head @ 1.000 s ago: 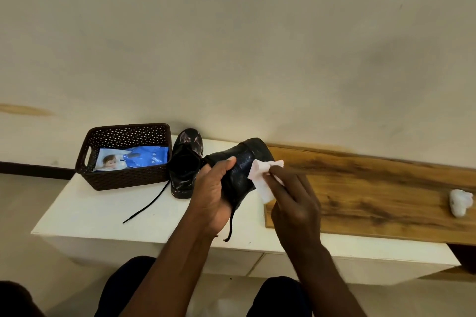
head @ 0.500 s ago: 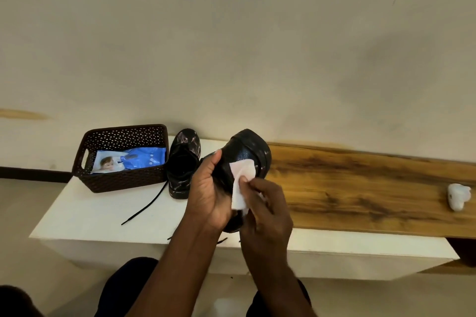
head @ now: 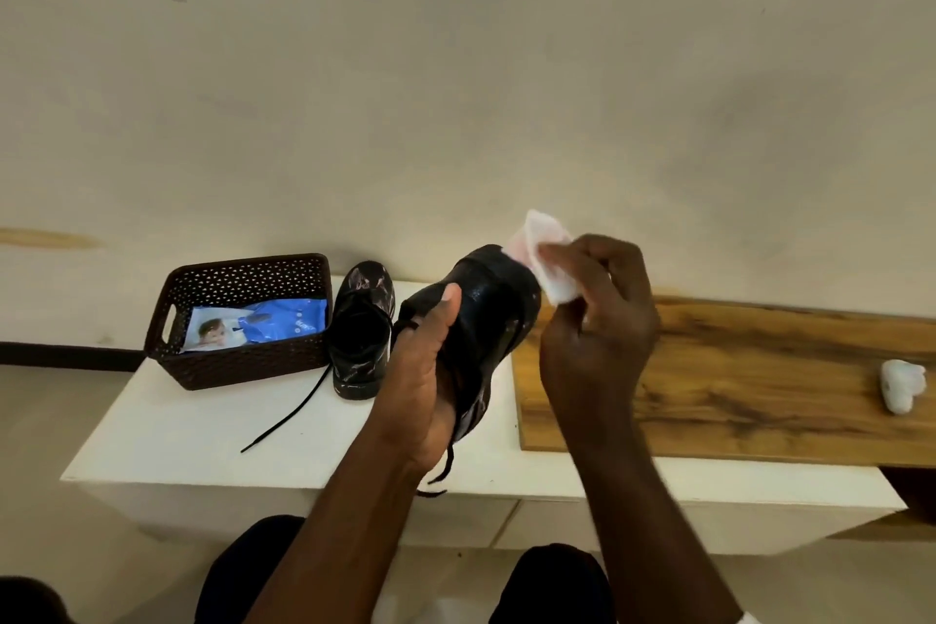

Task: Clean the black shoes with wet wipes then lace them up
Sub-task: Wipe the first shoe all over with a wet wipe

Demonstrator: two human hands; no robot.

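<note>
Now, held shoe (head: 486, 319): it is hanging above the table (head: 202, 426), just right of the basket (head: 243, 319) and past the second shoe, toe pointing up and away.
Left hand (head: 425, 380): it is gripping the held shoe from the basket side, thumb lying on the upper, fingers curling underneath.
Right hand (head: 597, 319): it is pinching a white wipe (head: 549, 258) and pressing it against the toe of the held shoe, on the side away from the basket.
Second shoe (head: 362, 329): it is sitting on the table, touching or nearly touching the basket's right wall, its opening facing up.
Lace (head: 288, 413): a black lace is trailing from the second shoe across the table in front of the basket; another is dangling below the held shoe.
Wipe pack (head: 263, 327): the blue and white pack is lying flat inside the basket.
Wooden board (head: 734, 370): it is lying on the table well right of the basket.
Crumpled wipe (head: 901, 383): it is resting on the board's end farthest from the basket.
</note>
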